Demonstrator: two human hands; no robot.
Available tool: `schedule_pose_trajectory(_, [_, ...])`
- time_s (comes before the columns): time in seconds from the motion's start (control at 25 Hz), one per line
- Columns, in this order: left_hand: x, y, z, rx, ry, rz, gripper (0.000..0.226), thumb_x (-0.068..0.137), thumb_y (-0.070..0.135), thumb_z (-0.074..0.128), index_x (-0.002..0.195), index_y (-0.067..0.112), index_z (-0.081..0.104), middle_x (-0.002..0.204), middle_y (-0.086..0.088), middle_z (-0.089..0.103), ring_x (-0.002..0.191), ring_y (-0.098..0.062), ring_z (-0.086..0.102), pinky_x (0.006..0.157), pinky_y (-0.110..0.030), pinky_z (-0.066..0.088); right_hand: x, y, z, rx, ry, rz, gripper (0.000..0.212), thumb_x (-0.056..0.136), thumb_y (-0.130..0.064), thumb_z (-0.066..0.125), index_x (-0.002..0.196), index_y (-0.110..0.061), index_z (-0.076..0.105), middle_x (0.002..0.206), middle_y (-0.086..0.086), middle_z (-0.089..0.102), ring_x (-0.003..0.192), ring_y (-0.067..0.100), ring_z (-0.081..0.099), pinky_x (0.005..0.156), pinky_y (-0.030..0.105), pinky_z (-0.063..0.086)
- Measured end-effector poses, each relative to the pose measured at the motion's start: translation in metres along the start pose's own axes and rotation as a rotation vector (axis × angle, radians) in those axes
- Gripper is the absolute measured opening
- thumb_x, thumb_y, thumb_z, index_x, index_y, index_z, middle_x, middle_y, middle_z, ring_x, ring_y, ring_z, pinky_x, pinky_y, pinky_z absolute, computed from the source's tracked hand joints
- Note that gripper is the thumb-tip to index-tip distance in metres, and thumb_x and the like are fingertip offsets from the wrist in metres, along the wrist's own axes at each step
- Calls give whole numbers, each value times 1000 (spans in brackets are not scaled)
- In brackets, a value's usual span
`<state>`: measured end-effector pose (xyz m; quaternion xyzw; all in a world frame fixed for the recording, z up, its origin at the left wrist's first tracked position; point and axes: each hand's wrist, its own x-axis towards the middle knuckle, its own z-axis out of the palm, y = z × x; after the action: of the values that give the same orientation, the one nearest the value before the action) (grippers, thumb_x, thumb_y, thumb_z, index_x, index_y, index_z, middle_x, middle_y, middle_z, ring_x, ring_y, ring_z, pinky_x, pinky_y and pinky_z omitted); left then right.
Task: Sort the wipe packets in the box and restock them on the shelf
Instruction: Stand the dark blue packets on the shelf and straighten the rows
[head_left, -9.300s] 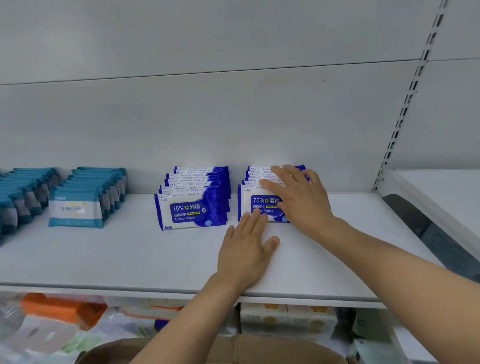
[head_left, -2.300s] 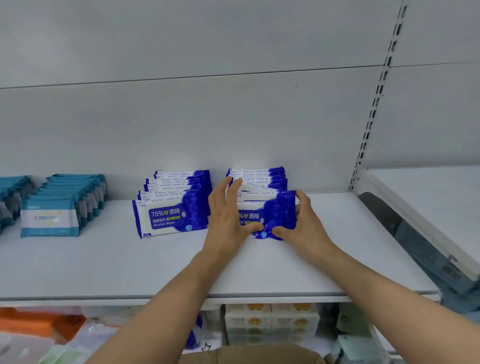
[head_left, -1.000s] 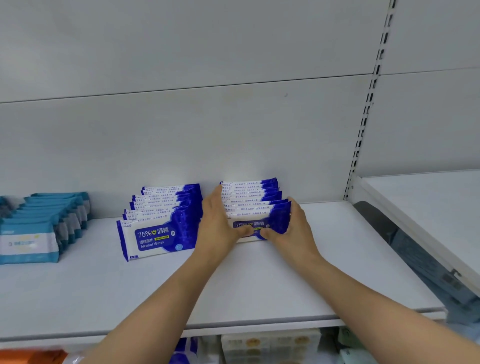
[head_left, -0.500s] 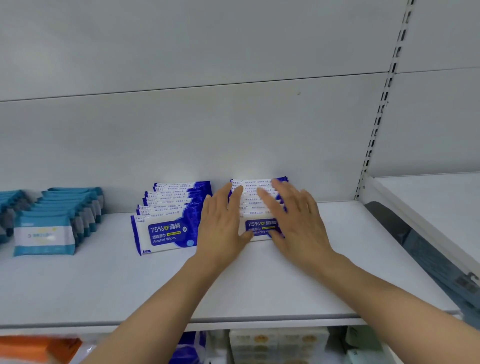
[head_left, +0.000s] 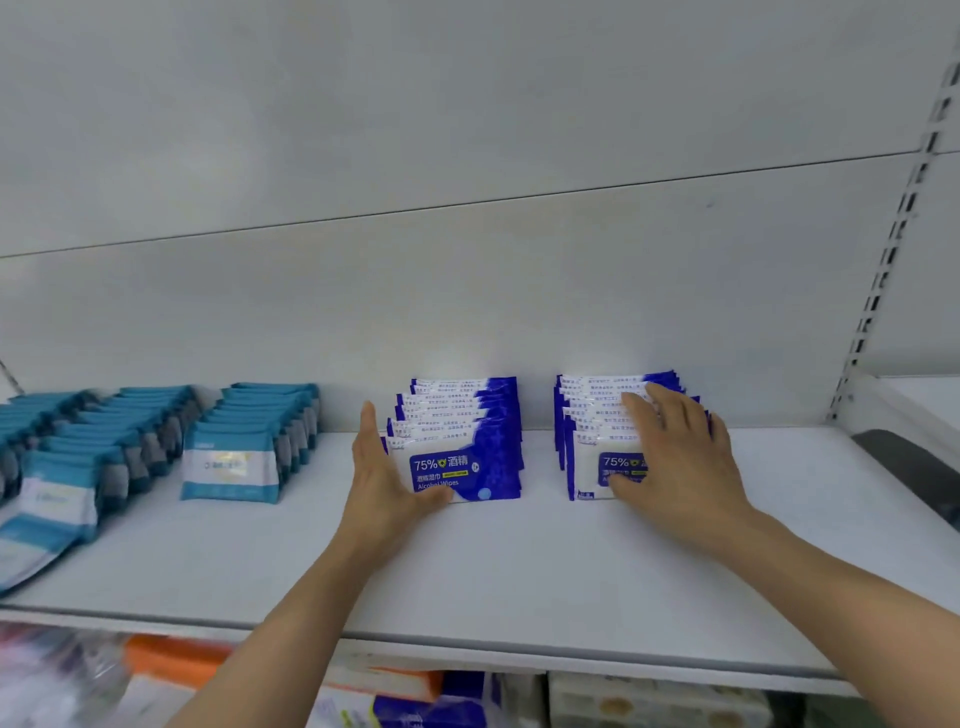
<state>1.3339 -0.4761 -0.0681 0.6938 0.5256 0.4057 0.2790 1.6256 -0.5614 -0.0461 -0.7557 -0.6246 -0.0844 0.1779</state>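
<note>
We are squaring two blue-and-white wipe rows at frame centre on the shelf (head_left: 519, 566): left hand (head_left: 382, 483), fingers straight, bracing the left row (head_left: 462, 441); right hand (head_left: 675, 462) lying flat, fingers spread, on the right row (head_left: 597, 431). Teal packets (head_left: 244, 441) are sitting at left; nothing is blocking us.

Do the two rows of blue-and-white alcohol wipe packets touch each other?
Apart. The head view shows a strip of bare shelf between the left row and the right row.
</note>
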Motion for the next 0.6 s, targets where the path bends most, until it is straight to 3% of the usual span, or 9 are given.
schedule_pose_trajectory(0.12, [14, -1, 5, -47, -123, 13, 128, 63, 13, 91, 150, 37, 1, 141, 18, 38, 123, -3, 49, 95, -7, 37, 2, 4, -2, 146, 1, 37, 81, 76, -45, 68, 145, -23, 31, 156, -2, 17, 141, 19, 14, 113, 35, 25])
schedule_pose_trajectory(0.28, [27, -7, 3, -75, -171, 15, 129, 62, 12, 91, 152, 34, 2, 141, 18, 41, 121, 0, 50, 94, -8, 38, 2, 1, -1, 223, 30, 46, 79, 76, -37, 68, 145, -23, 32, 156, -4, 16, 141, 15, 10, 107, 34, 32])
schedule_pose_trajectory(0.36, [31, -9, 0, -94, -201, -7, 138, 60, 10, 92, 153, 33, -7, 139, 24, 35, 119, 3, 48, 88, -2, 36, 2, 2, -1, 324, 94, 89, 94, 71, -35, 75, 148, -25, 22, 156, -5, 10, 141, 15, 10, 101, 34, 38])
schedule_pose_trajectory(0.48, [43, -13, -5, -102, -287, -86, 148, 56, 15, 94, 151, 30, -18, 143, 21, 31, 124, -5, 47, 102, -20, 37, 1, 6, 0, 566, 134, 251, 126, 62, -30, 88, 152, -24, 1, 157, -6, 4, 143, 17, 14, 104, 36, 35])
schedule_pose_trajectory(0.6, [57, -17, -11, -96, -414, -106, 149, 45, 32, 99, 152, 35, -6, 140, 16, 47, 119, -9, 57, 103, -36, 47, 0, 9, 6, 823, 72, 357, 138, 59, -22, 92, 152, -27, -10, 155, -6, 16, 136, 16, 34, 101, 29, 35])
